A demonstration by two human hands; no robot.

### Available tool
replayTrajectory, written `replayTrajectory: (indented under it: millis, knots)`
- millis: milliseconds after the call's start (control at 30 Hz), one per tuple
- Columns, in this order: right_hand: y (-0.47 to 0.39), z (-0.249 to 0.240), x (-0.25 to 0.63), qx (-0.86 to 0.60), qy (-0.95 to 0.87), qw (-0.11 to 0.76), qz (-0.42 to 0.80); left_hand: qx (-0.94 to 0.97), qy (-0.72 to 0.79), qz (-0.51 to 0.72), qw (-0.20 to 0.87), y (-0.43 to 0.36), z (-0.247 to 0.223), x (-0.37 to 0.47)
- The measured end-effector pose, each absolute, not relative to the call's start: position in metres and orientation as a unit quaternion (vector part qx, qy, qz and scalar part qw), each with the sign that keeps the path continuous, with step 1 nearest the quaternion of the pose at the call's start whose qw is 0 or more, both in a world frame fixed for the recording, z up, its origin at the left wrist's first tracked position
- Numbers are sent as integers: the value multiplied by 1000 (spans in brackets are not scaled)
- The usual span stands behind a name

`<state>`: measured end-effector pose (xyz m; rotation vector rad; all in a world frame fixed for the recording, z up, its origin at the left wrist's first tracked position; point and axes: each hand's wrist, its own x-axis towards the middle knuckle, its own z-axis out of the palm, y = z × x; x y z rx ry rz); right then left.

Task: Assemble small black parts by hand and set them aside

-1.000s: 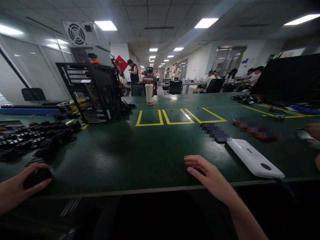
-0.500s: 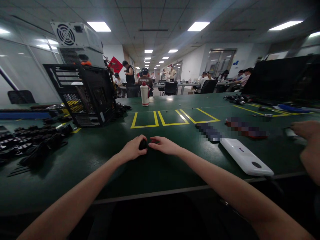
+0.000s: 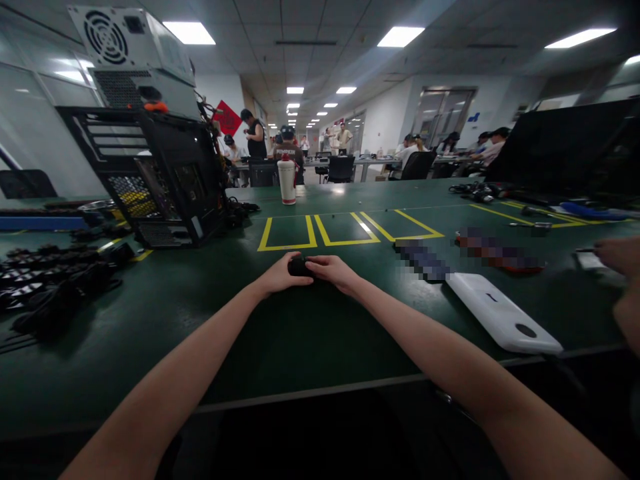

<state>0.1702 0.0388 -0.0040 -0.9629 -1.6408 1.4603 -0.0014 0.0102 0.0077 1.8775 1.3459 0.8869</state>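
Note:
A small rounded black object [image 3: 299, 268] is between my two hands over the green table [image 3: 300, 347]; its exact kind does not show. My left hand [image 3: 281, 275] is closed round its left side, the thumb below and the fingers above. From the right, my right hand [image 3: 335, 271] has its fingers pressed together against the object's right end. Just beyond my hands, yellow tape outlines [image 3: 287, 249] mark the tabletop. To the right of my right hand lies a blurred-out phone-like item [image 3: 423, 260].
At left stand a black computer case [image 3: 185, 187] with power supplies [image 3: 130, 47] on top, and heaped black cables [image 3: 55, 287]. A lidded cup [image 3: 287, 181] stands beyond the tape. Right are a white power-bank-like device [image 3: 500, 313], a dark monitor [image 3: 565, 153] and another person's hand [image 3: 620, 257].
My left hand has moved right and slightly farther away with the black object. My right hand's fingers, apart from it before, now touch it. The view has tilted slightly.

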Motion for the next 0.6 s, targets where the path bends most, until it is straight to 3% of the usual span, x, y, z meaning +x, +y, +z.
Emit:
replayTrajectory:
  millis: [133, 600]
  knots:
    - [38, -4, 170, -373, -615, 371, 587, 713, 463, 345, 397, 14, 3, -8]
    - [33, -3, 175, -317, -617, 418, 586, 774, 432, 396, 240, 13, 4, 3]
